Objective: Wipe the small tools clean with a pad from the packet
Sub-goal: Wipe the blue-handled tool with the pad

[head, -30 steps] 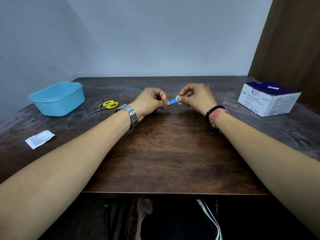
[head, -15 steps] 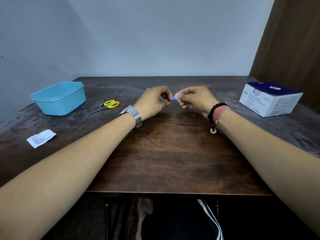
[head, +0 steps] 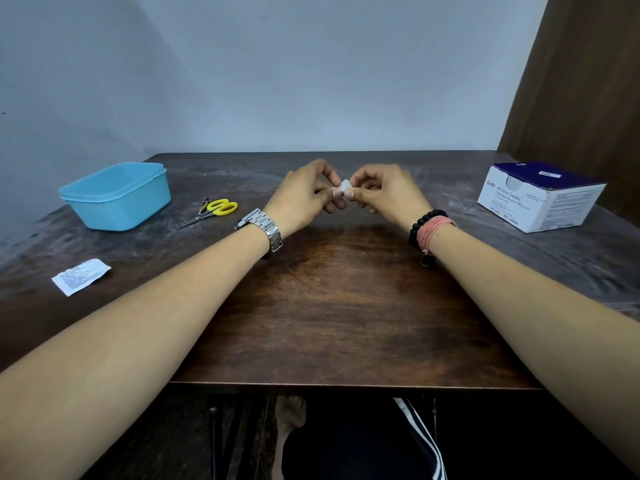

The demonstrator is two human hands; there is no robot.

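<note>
My left hand (head: 304, 199) and my right hand (head: 388, 194) meet fingertip to fingertip above the far middle of the dark wooden table (head: 329, 306). A small white pad (head: 345, 186) is pinched between them, held by my right thumb and fingers. The small blue tool that my left hand grips is hidden under the pad and fingers. Yellow-handled scissors (head: 221, 207) and a small metal tool (head: 205, 205) lie on the table to the left. An opened white packet (head: 81, 276) lies flat near the left edge.
A light blue plastic tub (head: 116, 195) stands at the far left. A white and navy box of alcohol swabs (head: 540, 199) stands at the far right. The table's front edge runs just above my knees.
My hands have lifted slightly and closed together. The pad has slid along the blue tool, which showed between the fingers before and is now covered.
</note>
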